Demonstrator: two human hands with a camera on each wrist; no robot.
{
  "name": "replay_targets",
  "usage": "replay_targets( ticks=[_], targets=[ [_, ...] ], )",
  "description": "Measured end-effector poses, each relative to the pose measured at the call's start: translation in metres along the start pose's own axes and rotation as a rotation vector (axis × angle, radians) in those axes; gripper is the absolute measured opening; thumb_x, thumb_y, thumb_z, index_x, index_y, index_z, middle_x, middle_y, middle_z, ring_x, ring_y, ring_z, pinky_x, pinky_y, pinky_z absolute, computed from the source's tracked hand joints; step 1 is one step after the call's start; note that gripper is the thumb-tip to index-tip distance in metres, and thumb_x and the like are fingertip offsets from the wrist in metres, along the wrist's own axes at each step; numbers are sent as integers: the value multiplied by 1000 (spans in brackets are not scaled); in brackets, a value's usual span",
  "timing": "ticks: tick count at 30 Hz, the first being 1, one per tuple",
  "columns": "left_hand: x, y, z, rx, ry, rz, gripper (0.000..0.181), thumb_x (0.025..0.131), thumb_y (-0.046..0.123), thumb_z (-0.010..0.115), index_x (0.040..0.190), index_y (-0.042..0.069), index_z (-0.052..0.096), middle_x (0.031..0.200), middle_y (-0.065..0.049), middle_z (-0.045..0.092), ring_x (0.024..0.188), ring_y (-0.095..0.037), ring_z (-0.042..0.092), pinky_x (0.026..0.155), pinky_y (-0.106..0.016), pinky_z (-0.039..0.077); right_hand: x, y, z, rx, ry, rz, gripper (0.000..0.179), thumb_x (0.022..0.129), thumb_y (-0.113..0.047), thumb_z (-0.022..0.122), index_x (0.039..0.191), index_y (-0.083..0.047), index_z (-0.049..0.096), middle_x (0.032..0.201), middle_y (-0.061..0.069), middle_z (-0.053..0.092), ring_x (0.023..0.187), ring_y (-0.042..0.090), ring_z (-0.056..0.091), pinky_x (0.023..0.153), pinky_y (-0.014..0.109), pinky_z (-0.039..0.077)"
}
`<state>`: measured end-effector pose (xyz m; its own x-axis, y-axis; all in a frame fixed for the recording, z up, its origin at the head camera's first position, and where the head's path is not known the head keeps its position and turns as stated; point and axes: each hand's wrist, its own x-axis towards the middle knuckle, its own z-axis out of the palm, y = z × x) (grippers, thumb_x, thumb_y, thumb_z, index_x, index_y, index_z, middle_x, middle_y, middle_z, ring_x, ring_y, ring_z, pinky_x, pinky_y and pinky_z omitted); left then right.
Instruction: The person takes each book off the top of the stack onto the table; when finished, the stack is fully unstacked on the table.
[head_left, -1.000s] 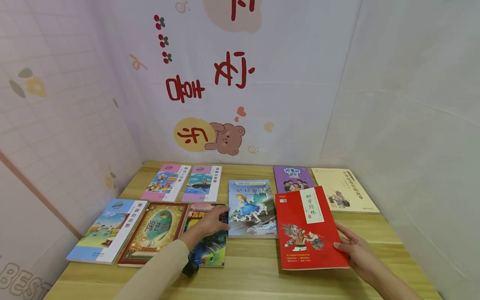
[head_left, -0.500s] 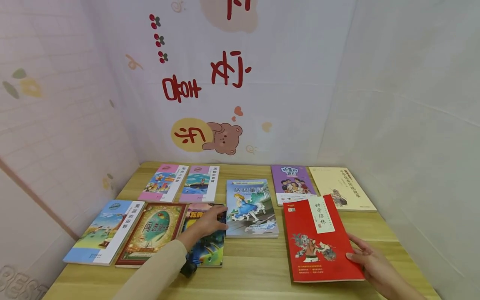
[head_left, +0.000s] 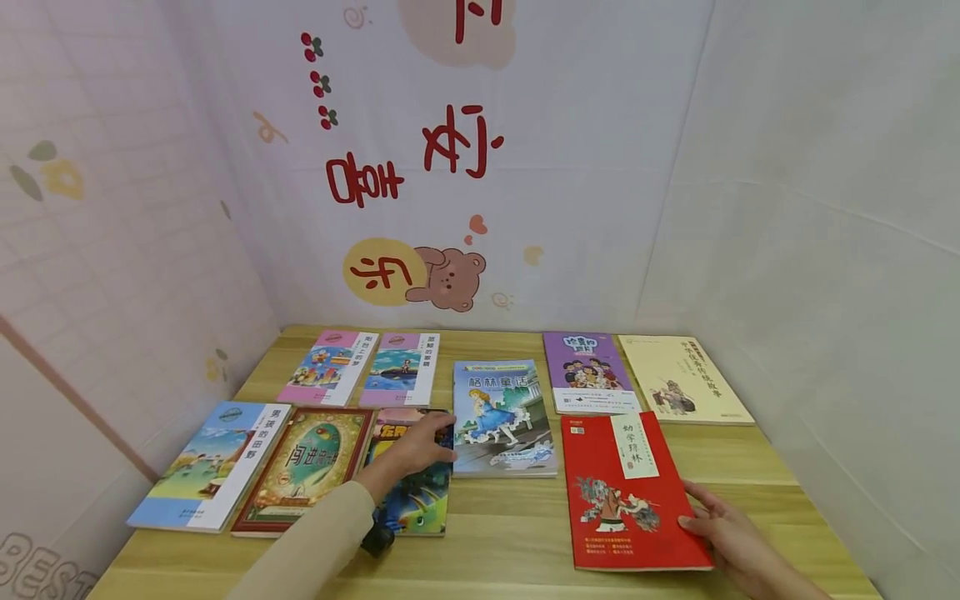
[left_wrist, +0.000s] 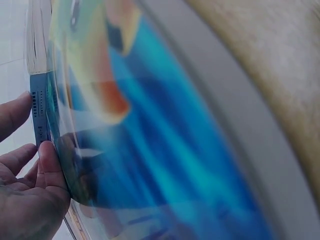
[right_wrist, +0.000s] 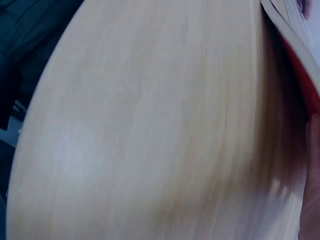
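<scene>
My right hand (head_left: 722, 527) grips a red book (head_left: 626, 504) by its right edge, thumb on the cover and fingers beneath. The red book lies low over the front right of the table, tilted slightly. In the right wrist view, its red underside (right_wrist: 304, 82) and pages rise above the wood at the far right. My left hand (head_left: 418, 446) reaches over a dark, colourful book (head_left: 420, 508), partly hiding it. Its fingertips touch the left edge of the blue fairy-tale book (head_left: 498, 417). The left wrist view shows those fingers against a book spine (left_wrist: 39, 107).
Left of the hands lie a brown-bordered book (head_left: 307, 467) and a blue-and-white book (head_left: 210, 467). Two pink-edged books (head_left: 330, 367) lie behind. A purple book (head_left: 588, 371) and a cream book (head_left: 686, 379) lie back right. Cloth walls (head_left: 570, 167) enclose the wooden table (head_left: 510, 550).
The red book has come nearer and lower in my right hand, uncovering more of the purple and cream books. My left hand stays at the blue fairy-tale book's edge.
</scene>
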<state>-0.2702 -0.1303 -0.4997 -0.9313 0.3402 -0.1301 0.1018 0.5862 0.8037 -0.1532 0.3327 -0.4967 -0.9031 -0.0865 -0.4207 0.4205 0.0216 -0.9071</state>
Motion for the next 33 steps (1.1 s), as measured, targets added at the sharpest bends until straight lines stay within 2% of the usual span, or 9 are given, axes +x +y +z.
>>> replay_targets(
  ticks=[5, 8, 10, 12, 15, 16, 18, 23, 33],
  targets=[
    [1, -1, 0, -5, -4, -1, 66, 88, 4, 75, 147, 0, 45, 149, -22, 37, 133, -43, 40, 102, -56, 40, 6, -2, 8, -54, 107, 33, 70, 98, 3, 49, 156, 5, 9, 131, 31, 51, 96, 27, 65, 83, 48, 56],
    [1, 0, 0, -13, -7, -6, 66, 88, 4, 74, 147, 0, 45, 150, -22, 36, 133, -43, 40, 102, -56, 40, 8, -4, 7, -106, 129, 51, 68, 98, 0, 50, 155, 6, 13, 135, 35, 46, 96, 28, 64, 82, 46, 56],
    [0, 0, 0, -15, -8, -9, 66, 88, 4, 74, 147, 0, 45, 150, -22, 36, 133, -43, 40, 102, -56, 40, 9, -7, 6, -215, 130, 34, 68, 98, -5, 54, 153, 10, 15, 134, 38, 45, 99, 33, 64, 83, 47, 55],
    [0, -1, 1, -12, -10, -7, 66, 88, 5, 74, 147, 1, 45, 150, -22, 36, 133, -43, 40, 102, -56, 40, 8, -13, 6, -396, 144, -11, 70, 99, -13, 58, 151, 13, 18, 136, 41, 43, 108, 44, 59, 87, 51, 53],
    [0, -1, 0, -8, -12, -6, 66, 88, 6, 75, 148, 2, 45, 151, -21, 36, 134, -43, 40, 102, -56, 40, 6, -25, 9, -646, 185, -86, 76, 99, -28, 61, 148, 15, 22, 141, 43, 36, 124, 55, 44, 93, 57, 48],
    [0, -1, 0, -9, -12, -7, 66, 89, 6, 74, 148, 2, 45, 151, -21, 36, 134, -43, 39, 102, -56, 40, 5, -30, 11, -689, 198, -105, 77, 99, -31, 61, 149, 14, 23, 143, 42, 33, 128, 56, 39, 95, 58, 46],
    [0, 0, -1, -8, -10, -11, 66, 89, 6, 74, 148, 2, 45, 151, -21, 35, 135, -43, 38, 102, -57, 40, 6, -40, 15, -682, 198, -124, 79, 100, -35, 59, 150, 13, 22, 147, 41, 30, 132, 56, 35, 97, 60, 44],
    [0, 0, -2, 1, -14, -13, 66, 89, 6, 74, 148, 3, 45, 152, -22, 34, 136, -44, 36, 101, -57, 40, 15, -58, 33, -522, 165, -135, 79, 101, -37, 55, 153, 10, 18, 151, 37, 28, 134, 50, 36, 102, 58, 41],
    [1, -2, -1, 3, -5, -17, 69, 88, 7, 76, 149, 3, 44, 152, -22, 34, 134, -44, 39, 100, -58, 41, 49, -68, 93, -354, 105, -157, 73, 100, -31, 59, 153, 6, 25, 150, 33, 34, 132, 47, 43, 104, 53, 41]
  ],
)
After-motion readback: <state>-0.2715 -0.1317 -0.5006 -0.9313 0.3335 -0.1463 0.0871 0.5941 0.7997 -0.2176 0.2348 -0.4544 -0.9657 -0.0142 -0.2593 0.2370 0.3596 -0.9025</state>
